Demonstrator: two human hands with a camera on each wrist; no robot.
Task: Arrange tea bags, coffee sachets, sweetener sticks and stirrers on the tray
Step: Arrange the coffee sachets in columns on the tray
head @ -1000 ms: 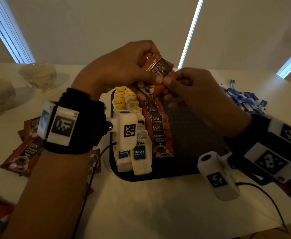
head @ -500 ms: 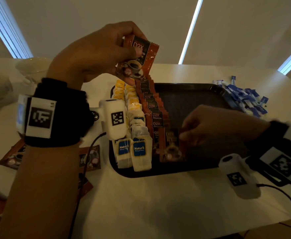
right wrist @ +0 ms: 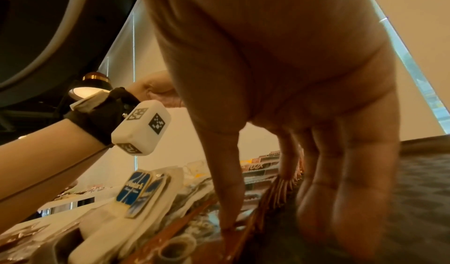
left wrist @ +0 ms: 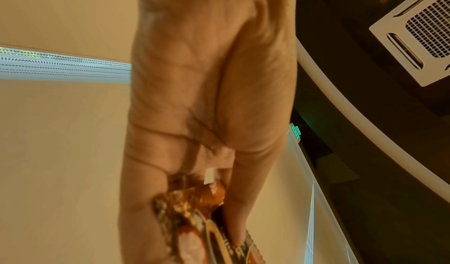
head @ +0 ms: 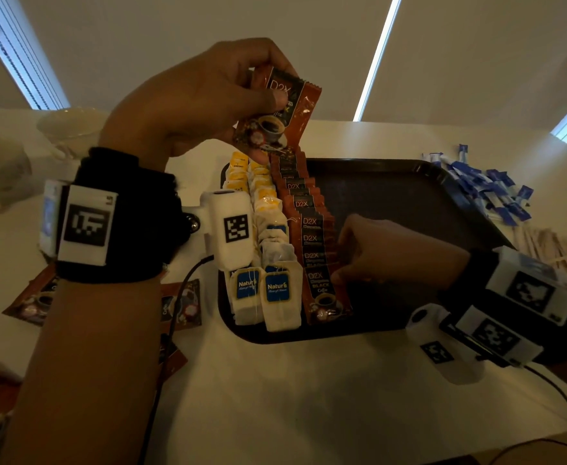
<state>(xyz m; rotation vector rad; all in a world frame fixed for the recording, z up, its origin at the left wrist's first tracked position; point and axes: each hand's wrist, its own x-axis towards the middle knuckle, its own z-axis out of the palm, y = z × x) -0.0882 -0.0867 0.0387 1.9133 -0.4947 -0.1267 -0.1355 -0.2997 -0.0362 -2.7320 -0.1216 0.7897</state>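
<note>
- Head view: the left hand (head: 195, 105) is pinching a few coffee sachets (head: 277, 112) between thumb and fingers, holding them up above the far left end of the tray (head: 409, 182)
- The right hand (head: 389, 253) is reaching down onto the near end of the sachet row (head: 312, 236) on the tray, its fingers bent and pressing at the row's right edge; whether they are pinching a sachet cannot be told
- Tea bags (head: 268, 263) are lying in two rows just left of the sachet row; sweetener sticks (head: 483, 189) and stirrers (head: 557, 253) are lying on the desk (head: 309, 397) right of the tray, loose sachets (head: 181, 307) left of it
- Left wrist view: the fingers (left wrist: 243, 200) are closing on the held sachets, blurred at the bottom edge
- Right wrist view: the thumb (right wrist: 226, 200) is pressing down on the nearest sachet, the other fingers (right wrist: 340, 191) curling beside the row's edge on the tray floor
</note>
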